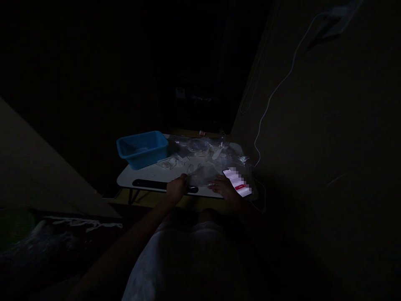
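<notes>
Left hand [177, 187]: fingers curled at black bar [159, 184] on surface [147, 173] edge, grip unclear | right hand [223, 187]: fingers open on clear plastic [203, 173] beside phone [236, 182] | risk: dim light, phone near edge, could fall.

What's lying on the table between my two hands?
In the head view, crumpled clear plastic fills the gap between your left hand and right hand, and the end of a long black strip pokes in near the table's edge.
</notes>
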The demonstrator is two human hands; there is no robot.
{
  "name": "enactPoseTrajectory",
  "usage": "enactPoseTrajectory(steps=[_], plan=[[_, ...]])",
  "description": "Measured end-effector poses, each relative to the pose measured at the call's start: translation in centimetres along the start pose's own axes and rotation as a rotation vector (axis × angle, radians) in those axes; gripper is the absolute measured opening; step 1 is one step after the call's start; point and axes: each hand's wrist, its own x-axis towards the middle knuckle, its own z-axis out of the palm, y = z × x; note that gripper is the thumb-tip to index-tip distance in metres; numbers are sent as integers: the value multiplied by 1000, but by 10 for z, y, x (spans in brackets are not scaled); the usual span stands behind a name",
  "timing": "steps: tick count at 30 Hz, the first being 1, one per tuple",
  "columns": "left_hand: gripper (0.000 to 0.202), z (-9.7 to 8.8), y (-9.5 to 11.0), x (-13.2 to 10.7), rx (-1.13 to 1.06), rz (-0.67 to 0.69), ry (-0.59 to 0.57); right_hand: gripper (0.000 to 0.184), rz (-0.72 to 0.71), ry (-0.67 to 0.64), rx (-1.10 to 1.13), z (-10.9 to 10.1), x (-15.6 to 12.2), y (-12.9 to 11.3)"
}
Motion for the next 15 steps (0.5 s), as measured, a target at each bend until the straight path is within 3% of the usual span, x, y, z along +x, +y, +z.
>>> enactPoseTrajectory(steps=[4, 9, 15], plan=[[29, -1, 0, 0, -20, -6, 2, 14, 19, -33, 41, -2, -5, -5], [30, -1, 0, 1, -14, -8, -8, 10, 71, 34, -102, -1, -8, -16], [29, -4, 3, 2, 17, 7, -12, 41, -50, 252, -521, -8, -13, -15]])
